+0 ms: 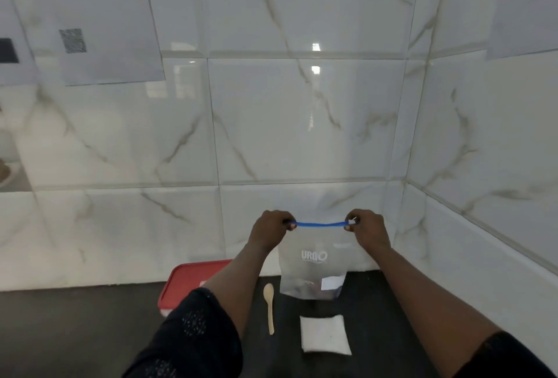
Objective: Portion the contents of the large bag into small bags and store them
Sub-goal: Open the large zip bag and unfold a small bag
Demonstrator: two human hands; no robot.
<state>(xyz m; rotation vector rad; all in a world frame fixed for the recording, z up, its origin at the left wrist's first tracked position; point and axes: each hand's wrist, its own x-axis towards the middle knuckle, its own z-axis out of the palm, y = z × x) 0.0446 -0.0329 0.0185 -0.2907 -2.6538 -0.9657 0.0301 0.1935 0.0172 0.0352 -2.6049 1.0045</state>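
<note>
2 black sleeves [193, 332], forearms [238, 281] bare

The bag [312, 269] is clear, smooth plastic with a blue zip strip [320, 224]; the spoon [269, 306] looks like pale matt wood; the lid [187, 279] is red plastic; the tabletop [75, 332] is dark and matt; the wall tiles [302, 121] are glossy and marble-veined

One wide-angle head camera looks forward and slightly down across the bench [75, 332] at the tiled wall corner [404, 151], close behind the large bag [311, 260], low in frame.
</note>
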